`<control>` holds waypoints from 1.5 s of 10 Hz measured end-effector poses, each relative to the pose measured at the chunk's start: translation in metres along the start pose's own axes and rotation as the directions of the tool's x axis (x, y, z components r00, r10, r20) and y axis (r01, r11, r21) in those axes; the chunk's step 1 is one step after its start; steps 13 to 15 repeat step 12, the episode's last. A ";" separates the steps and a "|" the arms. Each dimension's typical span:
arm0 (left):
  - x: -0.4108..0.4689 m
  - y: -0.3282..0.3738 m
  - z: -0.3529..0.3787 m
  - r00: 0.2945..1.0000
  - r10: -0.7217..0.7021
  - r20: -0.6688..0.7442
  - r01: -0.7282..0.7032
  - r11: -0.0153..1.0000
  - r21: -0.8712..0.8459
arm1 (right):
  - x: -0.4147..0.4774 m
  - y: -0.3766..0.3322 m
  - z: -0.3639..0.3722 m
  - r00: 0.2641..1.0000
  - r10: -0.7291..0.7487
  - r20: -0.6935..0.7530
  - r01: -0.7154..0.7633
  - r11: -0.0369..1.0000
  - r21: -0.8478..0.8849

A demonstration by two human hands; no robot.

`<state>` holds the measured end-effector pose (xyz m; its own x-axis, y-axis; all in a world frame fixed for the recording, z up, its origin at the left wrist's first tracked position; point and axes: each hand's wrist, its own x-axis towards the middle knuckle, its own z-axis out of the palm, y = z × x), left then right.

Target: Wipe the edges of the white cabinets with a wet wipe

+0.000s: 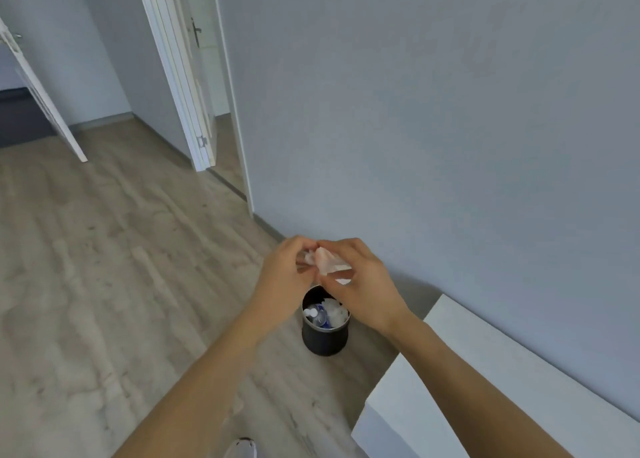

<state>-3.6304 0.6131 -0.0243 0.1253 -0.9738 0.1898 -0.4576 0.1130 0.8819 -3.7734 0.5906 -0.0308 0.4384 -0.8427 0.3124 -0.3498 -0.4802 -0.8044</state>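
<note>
Both of my hands meet in mid-air at the centre of the view, pinching a crumpled white wet wipe (327, 262) between them. My left hand (282, 277) grips its left part and my right hand (363, 284) grips its right part. They hover just above a small black bin (325, 336) on the floor. A white cabinet (485, 381) stands low at the right against the grey wall; its top and front-left corner show.
The bin holds a plastic bottle (317, 315) and crumpled white wipes. Wood-look floor (104, 267) spreads to the left. A white door (180, 77) stands ajar at the back, another white door (38, 94) at far left. A white shoe tip (242, 449) shows at the bottom.
</note>
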 end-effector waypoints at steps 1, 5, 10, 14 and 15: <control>0.074 -0.055 -0.004 0.999 0.005 0.051 -0.010 0.994 0.106 | 0.054 0.049 0.028 0.993 0.114 0.001 -0.113 0.987 -0.113; 0.221 -0.232 0.032 0.813 -0.196 0.549 0.022 0.951 0.307 | 0.158 0.214 0.125 0.696 0.686 -0.212 -0.710 0.701 -0.062; 0.311 -0.297 0.037 0.647 -0.241 0.723 -0.368 0.732 0.573 | 0.209 0.335 0.109 0.380 0.925 -0.031 -0.916 0.371 -0.153; 0.326 -0.255 0.028 0.713 -0.083 0.696 -0.441 0.718 0.538 | 0.195 0.284 0.080 0.473 0.857 -0.206 -0.881 0.467 -0.076; 0.326 -0.255 0.028 0.713 -0.083 0.696 -0.441 0.718 0.538 | 0.195 0.284 0.080 0.473 0.857 -0.206 -0.881 0.467 -0.076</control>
